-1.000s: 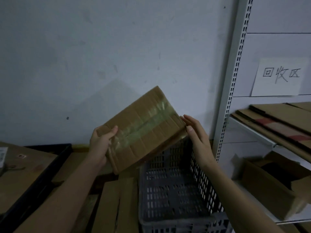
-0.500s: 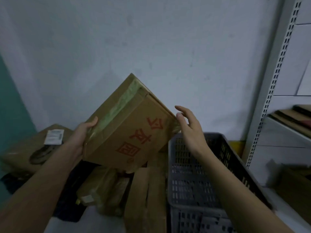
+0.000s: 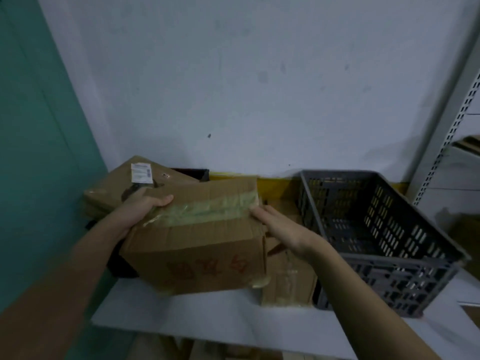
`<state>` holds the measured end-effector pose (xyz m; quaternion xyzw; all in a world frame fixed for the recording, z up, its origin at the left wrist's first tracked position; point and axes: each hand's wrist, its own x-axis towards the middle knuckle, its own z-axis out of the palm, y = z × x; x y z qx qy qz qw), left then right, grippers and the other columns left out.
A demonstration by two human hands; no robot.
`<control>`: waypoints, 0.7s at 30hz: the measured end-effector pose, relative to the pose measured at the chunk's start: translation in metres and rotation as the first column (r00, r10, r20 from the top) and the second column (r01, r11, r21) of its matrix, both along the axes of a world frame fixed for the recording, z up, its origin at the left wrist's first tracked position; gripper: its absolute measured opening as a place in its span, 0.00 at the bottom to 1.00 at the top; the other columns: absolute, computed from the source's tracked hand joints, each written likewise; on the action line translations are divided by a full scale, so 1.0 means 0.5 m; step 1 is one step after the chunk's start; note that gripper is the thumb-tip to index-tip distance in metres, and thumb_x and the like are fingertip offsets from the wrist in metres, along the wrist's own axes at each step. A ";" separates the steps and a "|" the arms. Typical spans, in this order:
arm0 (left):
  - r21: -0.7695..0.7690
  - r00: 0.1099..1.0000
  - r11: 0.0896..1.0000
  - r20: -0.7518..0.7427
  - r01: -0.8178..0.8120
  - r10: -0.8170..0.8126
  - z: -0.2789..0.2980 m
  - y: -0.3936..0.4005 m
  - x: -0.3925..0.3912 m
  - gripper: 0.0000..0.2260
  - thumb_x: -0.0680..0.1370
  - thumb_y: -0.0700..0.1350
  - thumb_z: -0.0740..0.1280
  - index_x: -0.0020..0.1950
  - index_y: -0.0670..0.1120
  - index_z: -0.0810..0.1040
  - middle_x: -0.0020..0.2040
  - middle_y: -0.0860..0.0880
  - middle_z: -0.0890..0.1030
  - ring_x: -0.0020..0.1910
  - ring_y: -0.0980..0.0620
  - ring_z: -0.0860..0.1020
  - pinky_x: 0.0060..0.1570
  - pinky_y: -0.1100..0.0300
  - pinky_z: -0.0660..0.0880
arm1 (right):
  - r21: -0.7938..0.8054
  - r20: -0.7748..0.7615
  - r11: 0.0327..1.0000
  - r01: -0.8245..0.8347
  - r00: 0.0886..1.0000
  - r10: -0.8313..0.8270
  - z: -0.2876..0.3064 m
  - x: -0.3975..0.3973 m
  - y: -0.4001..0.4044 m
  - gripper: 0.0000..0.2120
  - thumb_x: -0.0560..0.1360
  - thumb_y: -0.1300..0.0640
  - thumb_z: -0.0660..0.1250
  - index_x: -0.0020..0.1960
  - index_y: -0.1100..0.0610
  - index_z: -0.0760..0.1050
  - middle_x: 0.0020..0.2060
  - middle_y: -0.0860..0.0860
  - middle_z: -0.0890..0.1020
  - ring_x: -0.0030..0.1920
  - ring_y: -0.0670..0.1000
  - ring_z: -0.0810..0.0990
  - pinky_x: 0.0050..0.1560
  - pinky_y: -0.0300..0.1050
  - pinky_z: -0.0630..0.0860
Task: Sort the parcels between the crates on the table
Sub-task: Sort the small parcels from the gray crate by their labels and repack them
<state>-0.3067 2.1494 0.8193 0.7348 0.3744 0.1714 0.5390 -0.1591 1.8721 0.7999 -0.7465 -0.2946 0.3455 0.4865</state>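
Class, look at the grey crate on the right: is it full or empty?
Empty, as far as visible: the grey crate shows bare slotted walls and floor, no parcels inside.

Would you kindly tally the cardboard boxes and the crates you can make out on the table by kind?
Cardboard boxes: 3 – taped box held between both hands, labelled box behind, box beside the grey crate.
Crates: 2 – grey crate, black crate, mostly hidden.
Total: 5

Both forearms are bare from the near edge of view out to the wrists, with no sleeve, cuff or glove on them. The left hand (image 3: 141, 207) and the right hand (image 3: 281, 228) are bare too, and I see no ring, watch or band.
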 end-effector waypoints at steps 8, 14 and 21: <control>0.088 0.994 0.996 -0.106 -0.009 0.019 -0.235 0.013 -0.087 0.24 0.76 0.50 0.73 0.65 0.48 0.64 0.63 0.45 0.72 0.49 0.49 0.75 0.39 0.57 0.72 | -0.183 -0.107 0.975 0.128 0.983 -0.149 -0.206 -0.113 0.071 0.19 0.83 0.44 0.53 0.72 0.47 0.59 0.63 0.53 0.74 0.58 0.57 0.77 0.55 0.60 0.80; 0.256 0.885 0.873 -0.337 0.414 -0.321 -0.392 -0.017 -0.122 0.35 0.73 0.65 0.68 0.76 0.62 0.58 0.79 0.53 0.45 0.79 0.45 0.48 0.75 0.44 0.58 | -0.164 0.026 0.943 0.289 0.957 -0.289 -0.327 -0.116 0.123 0.22 0.84 0.49 0.54 0.75 0.55 0.58 0.65 0.53 0.74 0.61 0.56 0.75 0.62 0.55 0.75; 0.433 0.668 0.558 -0.668 0.708 -0.328 -0.494 -0.012 -0.112 0.42 0.73 0.67 0.66 0.79 0.64 0.44 0.76 0.56 0.26 0.73 0.52 0.24 0.76 0.37 0.47 | -0.257 0.350 0.881 0.397 0.888 -0.298 -0.418 -0.093 0.143 0.23 0.83 0.57 0.53 0.77 0.57 0.55 0.73 0.58 0.65 0.69 0.60 0.68 0.70 0.59 0.69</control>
